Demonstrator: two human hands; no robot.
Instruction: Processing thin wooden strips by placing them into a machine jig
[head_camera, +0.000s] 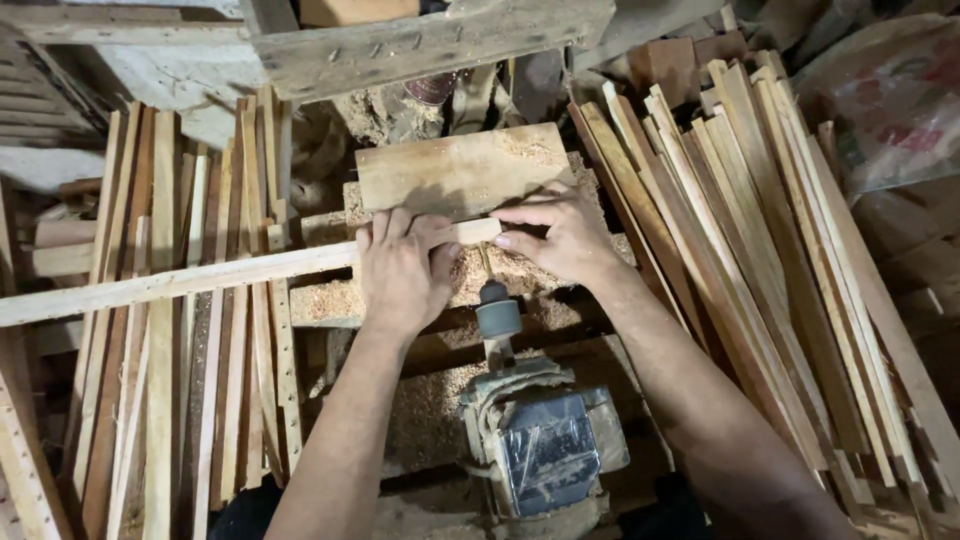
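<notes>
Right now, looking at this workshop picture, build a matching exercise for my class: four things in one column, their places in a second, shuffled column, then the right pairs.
Things:
1. long wooden strip
2. motor
3. leaning pile of wooden slats
4. flat wooden board

Places:
A. right of the right hand
B. beyond both hands, dusted with sawdust
C. under the left hand, reaching out to the left
D. below the hands, between the forearms

Pairs: 1-C, 2-D, 3-A, 4-B
</notes>
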